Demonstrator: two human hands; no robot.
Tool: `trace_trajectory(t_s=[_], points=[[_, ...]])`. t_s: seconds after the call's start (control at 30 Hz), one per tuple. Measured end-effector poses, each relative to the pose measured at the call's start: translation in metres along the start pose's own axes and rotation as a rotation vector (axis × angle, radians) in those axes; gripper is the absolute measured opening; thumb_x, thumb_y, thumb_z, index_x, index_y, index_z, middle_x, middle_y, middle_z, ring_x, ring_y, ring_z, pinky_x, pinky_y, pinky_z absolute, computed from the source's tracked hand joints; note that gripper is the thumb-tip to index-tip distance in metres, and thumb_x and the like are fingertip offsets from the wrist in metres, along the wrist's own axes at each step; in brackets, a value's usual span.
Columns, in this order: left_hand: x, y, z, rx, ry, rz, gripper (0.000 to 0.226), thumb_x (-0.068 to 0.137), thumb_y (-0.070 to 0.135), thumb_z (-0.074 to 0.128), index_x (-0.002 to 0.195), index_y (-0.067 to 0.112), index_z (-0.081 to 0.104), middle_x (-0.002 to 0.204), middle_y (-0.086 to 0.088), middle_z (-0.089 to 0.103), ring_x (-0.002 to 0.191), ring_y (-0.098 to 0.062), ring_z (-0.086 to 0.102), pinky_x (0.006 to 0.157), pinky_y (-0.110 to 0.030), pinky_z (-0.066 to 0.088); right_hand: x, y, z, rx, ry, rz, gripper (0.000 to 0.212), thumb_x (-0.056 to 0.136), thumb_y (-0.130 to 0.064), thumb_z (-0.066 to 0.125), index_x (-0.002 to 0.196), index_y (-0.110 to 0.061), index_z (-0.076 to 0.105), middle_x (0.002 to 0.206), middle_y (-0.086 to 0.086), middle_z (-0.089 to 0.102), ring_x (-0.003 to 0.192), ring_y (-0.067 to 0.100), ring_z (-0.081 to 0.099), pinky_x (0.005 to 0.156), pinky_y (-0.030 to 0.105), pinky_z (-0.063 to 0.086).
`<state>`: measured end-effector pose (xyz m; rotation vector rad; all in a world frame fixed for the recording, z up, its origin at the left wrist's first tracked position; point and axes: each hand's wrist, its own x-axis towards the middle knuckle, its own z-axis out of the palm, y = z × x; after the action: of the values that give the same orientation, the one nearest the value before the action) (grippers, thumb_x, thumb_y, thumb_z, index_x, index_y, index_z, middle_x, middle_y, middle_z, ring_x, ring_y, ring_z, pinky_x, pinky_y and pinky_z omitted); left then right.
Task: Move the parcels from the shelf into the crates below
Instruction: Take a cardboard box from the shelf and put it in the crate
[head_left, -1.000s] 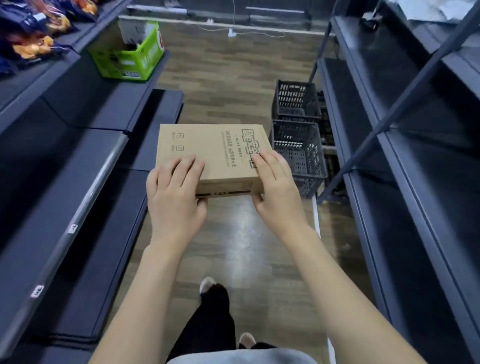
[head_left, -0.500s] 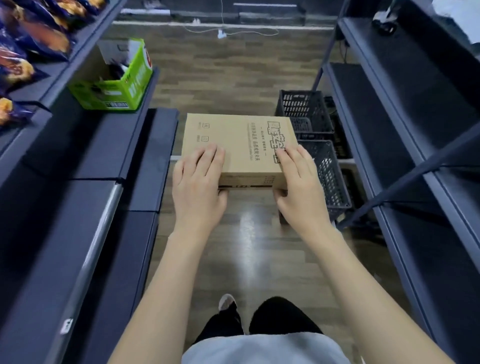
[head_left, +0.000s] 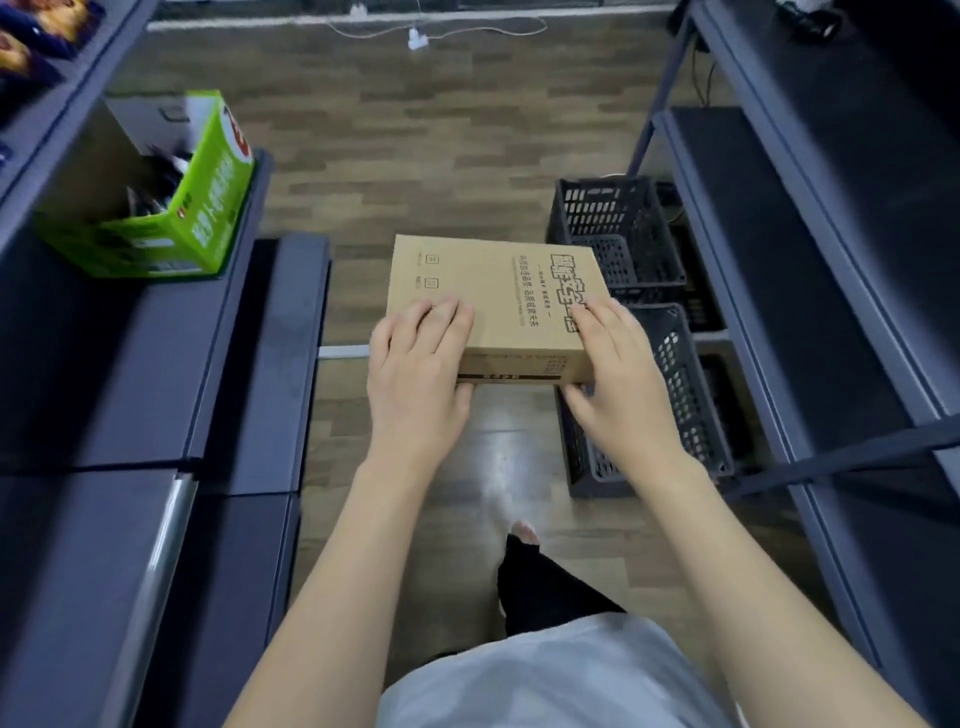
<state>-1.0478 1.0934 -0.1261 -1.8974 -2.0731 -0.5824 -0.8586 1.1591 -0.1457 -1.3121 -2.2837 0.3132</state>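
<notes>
We stand in an aisle of wood-patterned plank flooring (head_left: 415, 156) between two runs of dark grey metal shelving: the left shelving unit (head_left: 130, 364) and the right shelving unit (head_left: 831, 260). On a left shelf sits an open-topped green cardboard carton (head_left: 208, 208), well apart from our hands.

Two dark grey perforated plastic crates stand on the floor against the base of the right unit: the near crate (head_left: 685, 395) and the far crate (head_left: 618, 223) just beyond it.

We hold the flat brown printed cardboard parcel (head_left: 509, 291) level in the air above the floor, its right edge overlapping the near crate's left rim in view.

Our left hand (head_left: 415, 374) grasps the parcel's near left corner, fingers on top, thumb underneath. Our right hand (head_left: 618, 379) grasps the near right corner likewise.

Below, one foot (head_left: 522, 532) shows on the floor.
</notes>
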Motion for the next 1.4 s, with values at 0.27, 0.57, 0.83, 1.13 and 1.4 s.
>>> trace_trajectory(t_s=[0.27,0.57,0.83,1.13,1.4], points=[[0.111,-0.036,0.044,0.062,0.055,-0.062,0.074,0.053,0.014,0.086,0.122,0.006,0.06,0.124,-0.007,0.061,0.117,-0.024,0.043,0.101,-0.036,0.024,0.144,0.031,0.023,0.039,-0.058,-0.106,0.074,0.073,-0.002,0.071,0.141,-0.004,0.041,0.147,0.014,0.04,0.139,0.03,0.03,0.116,0.033,0.02],[0.21,-0.098,0.119,0.032,-0.023,-0.052,0.076,0.052,0.016,0.086,0.122,0.011,0.059,0.125,-0.003,0.06,0.119,-0.022,0.042,0.11,-0.044,0.013,0.255,0.051,0.079,0.026,-0.131,-0.037,0.076,0.073,-0.002,0.072,0.142,-0.005,0.04,0.148,0.012,0.038,0.14,0.027,0.027,0.115,0.028,0.016],[0.353,-0.191,0.167,-0.019,-0.012,0.052,0.076,0.051,0.016,0.085,0.122,0.012,0.059,0.124,-0.002,0.061,0.116,-0.026,0.049,0.107,-0.045,0.02,0.403,0.033,0.115,-0.011,-0.059,0.035,0.077,0.075,-0.005,0.072,0.143,-0.007,0.037,0.149,0.01,0.037,0.141,0.025,0.024,0.114,0.022,0.009],[0.443,-0.218,0.221,-0.108,-0.056,0.137,0.076,0.055,0.018,0.084,0.125,0.014,0.057,0.126,0.0,0.059,0.119,-0.022,0.04,0.107,-0.048,0.015,0.484,0.059,0.141,-0.066,-0.019,0.146,0.076,0.073,-0.005,0.073,0.142,-0.007,0.04,0.148,0.009,0.039,0.14,0.023,0.026,0.113,0.016,0.008],[0.545,-0.201,0.281,-0.087,-0.135,0.231,0.078,0.054,0.022,0.087,0.126,0.017,0.057,0.127,0.001,0.06,0.122,-0.037,0.047,0.1,-0.064,0.028,0.557,0.118,0.143,-0.084,-0.005,0.27,0.076,0.078,-0.008,0.071,0.145,-0.01,0.035,0.151,0.006,0.034,0.143,0.021,0.021,0.113,0.02,0.008]])
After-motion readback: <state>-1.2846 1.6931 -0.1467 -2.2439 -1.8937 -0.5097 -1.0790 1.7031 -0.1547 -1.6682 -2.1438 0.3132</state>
